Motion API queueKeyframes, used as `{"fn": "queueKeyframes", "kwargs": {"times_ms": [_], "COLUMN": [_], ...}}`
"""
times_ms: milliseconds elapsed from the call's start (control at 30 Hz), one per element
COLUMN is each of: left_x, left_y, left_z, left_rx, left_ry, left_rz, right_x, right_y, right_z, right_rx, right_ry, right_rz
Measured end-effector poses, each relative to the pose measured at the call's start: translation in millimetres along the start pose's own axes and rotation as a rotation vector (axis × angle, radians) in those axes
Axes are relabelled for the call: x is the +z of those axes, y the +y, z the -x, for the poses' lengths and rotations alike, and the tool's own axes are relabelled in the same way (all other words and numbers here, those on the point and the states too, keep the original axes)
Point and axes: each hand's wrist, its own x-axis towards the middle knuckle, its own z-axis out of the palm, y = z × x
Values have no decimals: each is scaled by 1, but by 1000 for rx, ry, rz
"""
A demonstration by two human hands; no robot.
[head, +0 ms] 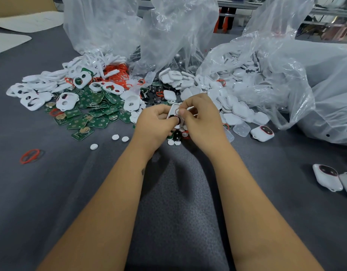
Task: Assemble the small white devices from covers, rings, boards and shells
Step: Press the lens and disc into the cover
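My left hand (155, 124) and my right hand (200, 118) meet over the middle of the grey mat, both gripping one small white cover (173, 111). My right thumb presses a small round white piece into it. Behind my hands lie heaps of parts: white covers with two holes (32, 98), green boards (94, 108), red rings (118, 74) and white shells (237, 112). Finished white devices with dark faces lie at the right (262, 133) and near the right edge (327, 178).
Large clear plastic bags (276, 61) stand behind and right of the heaps. Loose white discs (115, 137) and a red ring (30, 155) lie on the grey mat (51, 192) to the left. Cardboard sheets sit at the far left.
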Motion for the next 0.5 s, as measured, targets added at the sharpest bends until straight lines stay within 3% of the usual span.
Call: {"fn": "queueKeyframes", "kwargs": {"times_ms": [500], "left_x": [0], "left_y": [1], "left_z": [2], "left_rx": [-9], "left_ry": [-3], "left_rz": [-12], "right_x": [0], "right_y": [-1], "right_z": [3], "right_rx": [13], "right_ry": [-6], "right_rz": [-9]}}
